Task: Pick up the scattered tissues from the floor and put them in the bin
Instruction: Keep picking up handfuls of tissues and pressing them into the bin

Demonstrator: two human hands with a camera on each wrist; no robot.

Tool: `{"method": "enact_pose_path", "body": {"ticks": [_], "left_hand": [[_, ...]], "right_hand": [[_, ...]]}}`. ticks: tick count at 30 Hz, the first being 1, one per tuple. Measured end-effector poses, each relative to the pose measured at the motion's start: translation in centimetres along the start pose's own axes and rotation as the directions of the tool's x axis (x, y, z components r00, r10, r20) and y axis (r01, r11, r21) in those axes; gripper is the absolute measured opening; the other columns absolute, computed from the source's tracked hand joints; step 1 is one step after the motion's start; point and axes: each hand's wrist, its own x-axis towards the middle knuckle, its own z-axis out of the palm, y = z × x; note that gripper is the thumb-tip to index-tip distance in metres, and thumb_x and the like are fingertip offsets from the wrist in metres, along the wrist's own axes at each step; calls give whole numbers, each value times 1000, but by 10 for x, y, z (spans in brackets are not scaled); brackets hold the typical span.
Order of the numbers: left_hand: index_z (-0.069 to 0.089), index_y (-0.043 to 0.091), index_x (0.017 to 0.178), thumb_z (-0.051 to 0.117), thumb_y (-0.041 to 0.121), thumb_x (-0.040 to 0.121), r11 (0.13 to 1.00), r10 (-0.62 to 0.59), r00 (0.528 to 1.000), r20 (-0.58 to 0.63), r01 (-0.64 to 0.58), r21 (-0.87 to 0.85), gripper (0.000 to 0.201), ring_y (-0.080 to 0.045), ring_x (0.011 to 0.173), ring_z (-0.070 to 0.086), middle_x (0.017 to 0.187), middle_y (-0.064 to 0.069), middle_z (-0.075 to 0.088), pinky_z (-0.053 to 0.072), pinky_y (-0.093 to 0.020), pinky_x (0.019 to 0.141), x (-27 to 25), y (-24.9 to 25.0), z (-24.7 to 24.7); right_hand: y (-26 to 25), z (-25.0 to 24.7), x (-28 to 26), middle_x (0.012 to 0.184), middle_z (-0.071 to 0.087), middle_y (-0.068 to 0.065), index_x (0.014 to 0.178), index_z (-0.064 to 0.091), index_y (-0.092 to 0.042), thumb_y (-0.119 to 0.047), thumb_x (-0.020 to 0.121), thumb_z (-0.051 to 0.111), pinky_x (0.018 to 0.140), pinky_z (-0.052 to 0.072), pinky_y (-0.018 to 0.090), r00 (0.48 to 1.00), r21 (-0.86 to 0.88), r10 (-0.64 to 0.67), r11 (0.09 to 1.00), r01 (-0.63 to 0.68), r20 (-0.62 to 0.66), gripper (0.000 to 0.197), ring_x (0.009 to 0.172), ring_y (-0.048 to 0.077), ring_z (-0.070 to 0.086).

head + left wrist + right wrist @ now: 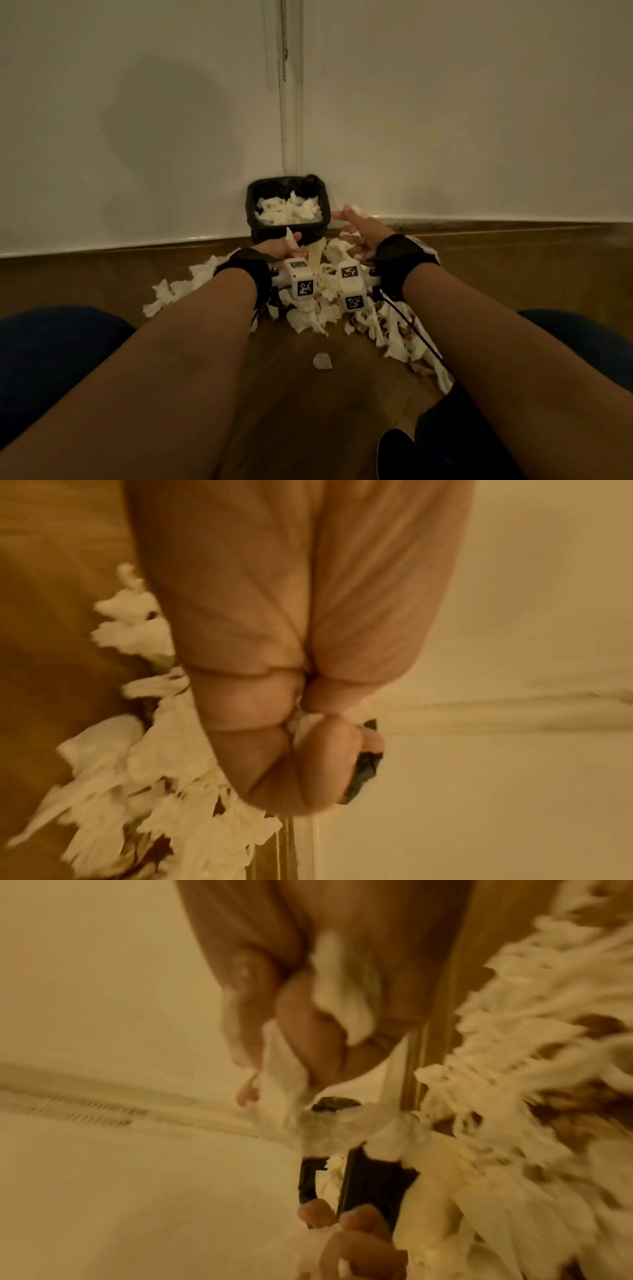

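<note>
1. Your left hand (282,247) is curled round a wad of crumpled tissue (291,236), held just short of the bin's near rim.
2. The bin (255,205), square and lined with a glossy black bag, stands in the wall corner and already holds a heap of white tissues; I'd judge the job roughly half done.
3. Your right hand (356,226) pinches another soft scrap (356,208) beside the bin's right edge, forefinger pointing out.
4. Plenty remains: torn, ragged tissues (308,315) litter the wooden floor (308,411) under both wrists, and one small scrap (322,361) lies apart, nearer you.
</note>
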Motion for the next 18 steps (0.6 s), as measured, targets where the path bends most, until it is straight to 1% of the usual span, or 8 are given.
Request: {"method": "enact_pose_path", "body": {"ticks": [2,4,7,11,13,15,17,18], "left_hand": [[40,17,115,24,-10,93,990,30,999,-18,-33,-137,38,-16,57,32,71,-6,38,29,-24,58,-2,15,3],[42,10,88,28,3,95,978,44,999,25,-38,-208,18,-16,55,29,69,-6,32,28,-24,55,-17,35,5],[41,11,71,30,29,99,977,94,995,-17,-96,-190,34,-16,56,29,68,-5,34,25,-24,56,-28,64,3],[47,13,90,19,16,101,988,145,985,-94,-140,62,31,-12,55,23,68,-4,34,18,-22,53,-39,101,2],[49,12,113,19,5,101,970,192,975,-114,-170,176,33,-12,56,25,73,-4,37,20,-21,53,-40,114,0],[45,4,132,20,-6,98,949,248,963,-104,-220,226,44,-15,67,42,81,-3,42,35,-22,61,-41,123,-1],[39,0,139,21,-14,95,930,313,948,-52,-295,221,49,-25,106,53,99,-5,50,43,-26,91,-36,126,0],[38,-1,139,24,-17,93,918,350,935,-60,-329,219,51,-25,118,48,113,-10,51,38,-27,100,-32,127,0]], "right_hand": [[-18,3,-9,49,33,-5,83,60,-18,-70,89,26,37,20,12,999,44,-29,999,30,-25,62,35,6,28],[-33,3,-14,39,30,-5,66,50,-17,-81,81,15,45,14,15,998,176,-28,984,17,62,74,32,9,25],[-51,1,-20,34,32,-4,68,44,-15,-58,96,16,47,17,23,983,239,-80,970,39,163,58,34,13,29],[-65,4,-22,39,38,-5,101,50,-9,-18,103,26,54,24,25,982,238,-144,965,112,124,25,52,15,30],[-69,8,-19,49,50,-2,124,45,-5,-9,100,27,53,29,23,979,245,-158,962,123,129,30,50,13,39],[-70,13,-13,78,58,12,137,37,3,0,98,27,56,37,22,975,268,-192,951,155,117,41,61,17,49],[-71,17,-4,122,49,25,140,34,5,4,96,27,82,48,29,971,288,-219,940,185,92,45,102,31,55],[-71,19,2,138,38,28,140,35,5,5,96,27,100,42,34,972,306,-219,934,183,88,44,124,35,46]]}}
